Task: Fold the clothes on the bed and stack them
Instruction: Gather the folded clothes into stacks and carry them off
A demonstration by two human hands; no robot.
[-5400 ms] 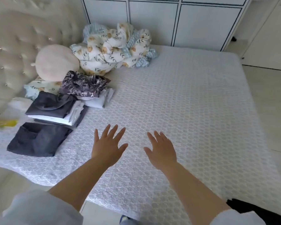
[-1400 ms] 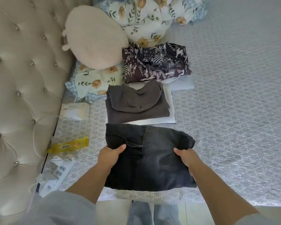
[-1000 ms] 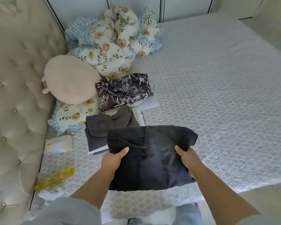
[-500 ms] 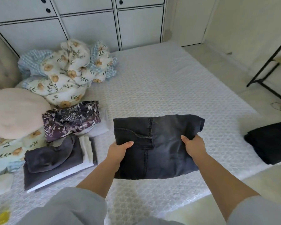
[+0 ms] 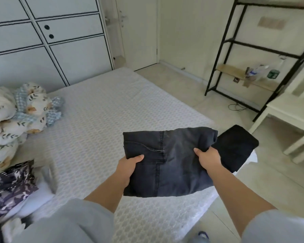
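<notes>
Folded dark grey denim jeans point(image 5: 167, 160) pinched by left hand point(image 5: 128, 165) and right hand point(image 5: 207, 158), thumbs on top. Folded black garment point(image 5: 235, 146) just beyond right fingers.

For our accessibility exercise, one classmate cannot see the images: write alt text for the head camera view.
Both hands, left hand and right hand, hold a folded dark grey denim garment above the white quilted bed, thumbs on top. A folded black cloth lies at the bed's right corner, beyond the denim. A crumpled floral duvet sits at the far left.
</notes>
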